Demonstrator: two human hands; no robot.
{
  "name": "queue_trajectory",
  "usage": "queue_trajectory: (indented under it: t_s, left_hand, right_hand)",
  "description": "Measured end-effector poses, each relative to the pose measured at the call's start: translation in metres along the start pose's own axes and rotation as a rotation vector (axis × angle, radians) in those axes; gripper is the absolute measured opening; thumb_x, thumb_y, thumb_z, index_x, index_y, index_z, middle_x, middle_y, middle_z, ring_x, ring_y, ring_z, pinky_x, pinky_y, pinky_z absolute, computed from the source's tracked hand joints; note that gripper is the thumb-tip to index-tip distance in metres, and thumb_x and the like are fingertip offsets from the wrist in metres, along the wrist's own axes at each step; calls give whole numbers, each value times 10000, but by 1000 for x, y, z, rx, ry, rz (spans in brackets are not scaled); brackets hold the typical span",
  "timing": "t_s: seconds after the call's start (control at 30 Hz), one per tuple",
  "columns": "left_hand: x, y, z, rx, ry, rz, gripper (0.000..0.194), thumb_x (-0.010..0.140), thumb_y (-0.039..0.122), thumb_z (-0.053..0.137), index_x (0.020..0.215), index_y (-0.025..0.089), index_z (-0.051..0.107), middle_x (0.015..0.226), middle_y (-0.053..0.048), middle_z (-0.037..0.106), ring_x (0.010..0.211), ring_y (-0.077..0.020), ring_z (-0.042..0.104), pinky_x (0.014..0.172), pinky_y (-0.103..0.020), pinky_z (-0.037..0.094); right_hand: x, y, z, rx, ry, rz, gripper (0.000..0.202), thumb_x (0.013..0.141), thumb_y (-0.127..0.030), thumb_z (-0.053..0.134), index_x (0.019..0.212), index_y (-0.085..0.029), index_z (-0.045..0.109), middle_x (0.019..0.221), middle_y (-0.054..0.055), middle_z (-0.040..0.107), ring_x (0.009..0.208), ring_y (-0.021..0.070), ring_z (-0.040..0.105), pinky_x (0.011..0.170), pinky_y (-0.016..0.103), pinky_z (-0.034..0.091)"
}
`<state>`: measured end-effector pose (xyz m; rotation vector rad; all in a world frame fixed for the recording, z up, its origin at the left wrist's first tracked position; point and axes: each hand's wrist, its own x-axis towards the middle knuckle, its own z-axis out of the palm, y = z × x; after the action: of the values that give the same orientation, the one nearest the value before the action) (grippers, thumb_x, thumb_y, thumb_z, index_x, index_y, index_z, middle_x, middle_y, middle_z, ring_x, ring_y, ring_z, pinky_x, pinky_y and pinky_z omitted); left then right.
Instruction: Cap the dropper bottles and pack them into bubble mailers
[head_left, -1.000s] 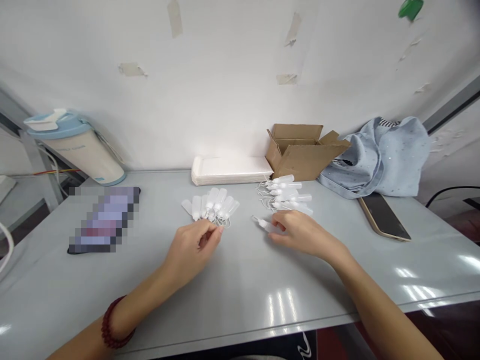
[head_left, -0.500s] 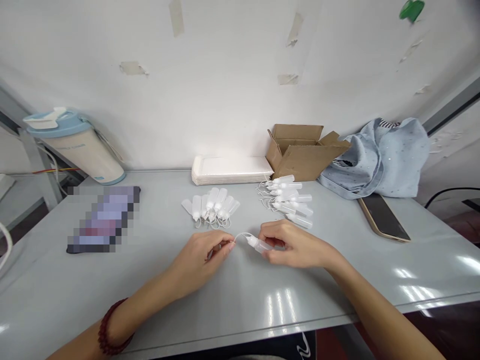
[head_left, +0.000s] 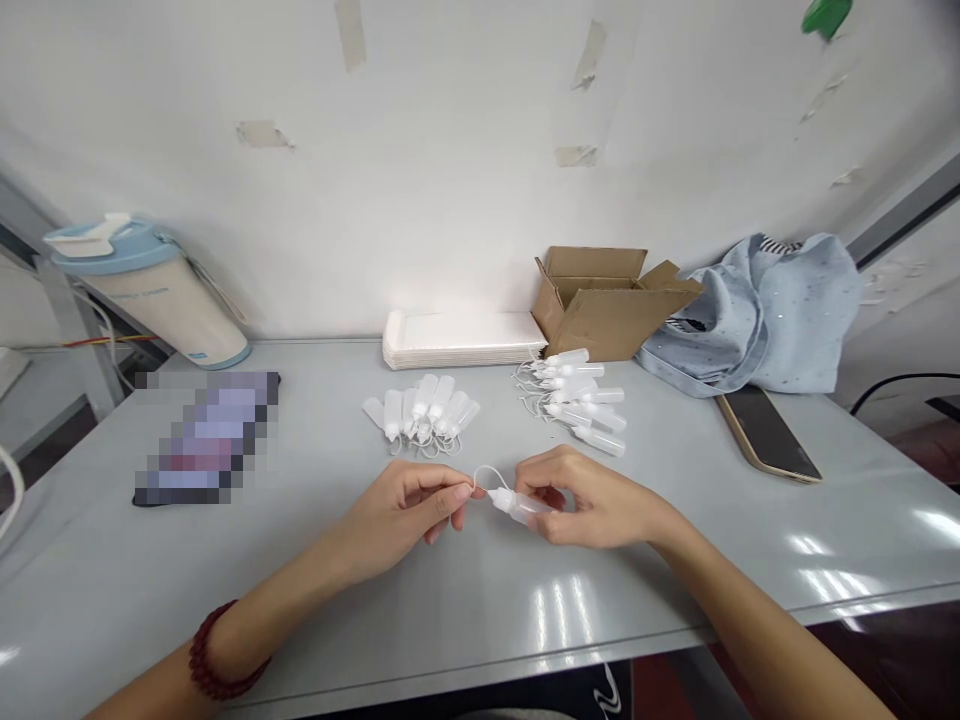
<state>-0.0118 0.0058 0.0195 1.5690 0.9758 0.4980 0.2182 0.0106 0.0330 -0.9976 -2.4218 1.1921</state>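
Rising at the far side of your workspace, a white wall (head_left: 465, 210) backs the grey table (head_left: 322, 430). A pale blue cloth bag (head_left: 802, 310) slumps at the far right, and across from it, at the far left, a cream tumbler (head_left: 184, 305) with a blue lid leans at a slant. Left of the bag you have a cardboard box (head_left: 600, 325), its flaps up, and left of that a flat white stack (head_left: 465, 335) lies along the wall. A phone-like device (head_left: 217, 430) with a pixelated face rests on the left; a dark phone (head_left: 772, 435) lies on the right, near the bag.

Your hands meet near the middle of the table. Your right hand (head_left: 596, 500) is clamped on a small translucent bottle (head_left: 521, 507), tilted with its nozzle (head_left: 495, 496) toward the left. Beyond your hands lie two groups of similar bottles: the left cluster (head_left: 439, 400) and the right cluster (head_left: 574, 385), in front of the box. Your left hand (head_left: 412, 510) has thumb and fingers pinched together on a thin white cord (head_left: 491, 468), which loops over to the bottle's neck. Whether those fingers touch the nozzle, you cannot tell.
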Motion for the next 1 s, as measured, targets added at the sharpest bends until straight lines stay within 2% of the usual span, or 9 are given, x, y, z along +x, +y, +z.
queue_trajectory:
  t_s: [0.2, 0.47, 1.0]
  left_hand:
    - [-1, -1, 0, -54, 4, -10, 287, 865, 400, 496, 812, 190, 683, 625, 16, 547, 516, -100, 441, 502, -221, 388]
    - [0, -1, 2, -149, -15, -26, 264, 858, 388, 517, 767, 185, 659, 637, 26, 535, 529, -95, 429, 513, -220, 352]
    - [0, -1, 1, -126, -32, -16, 277, 874, 362, 504, 782, 149, 656, 617, 29, 517, 523, -83, 422, 521, -211, 347]
  right_hand:
    - [0, 0, 2, -9, -30, 12, 184, 697, -108, 489, 582, -192, 372, 599, -51, 397, 555, 83, 376, 484, 216, 276]
    - [0, -1, 3, 4, -29, 0, 194, 697, -105, 486, 580, -194, 359, 593, -52, 389, 556, 84, 370, 497, 218, 280]
    - [1, 4, 3, 26, -35, -48, 198, 732, -133, 487, 592, -190, 359, 596, -52, 384, 552, 81, 359, 533, 218, 310]
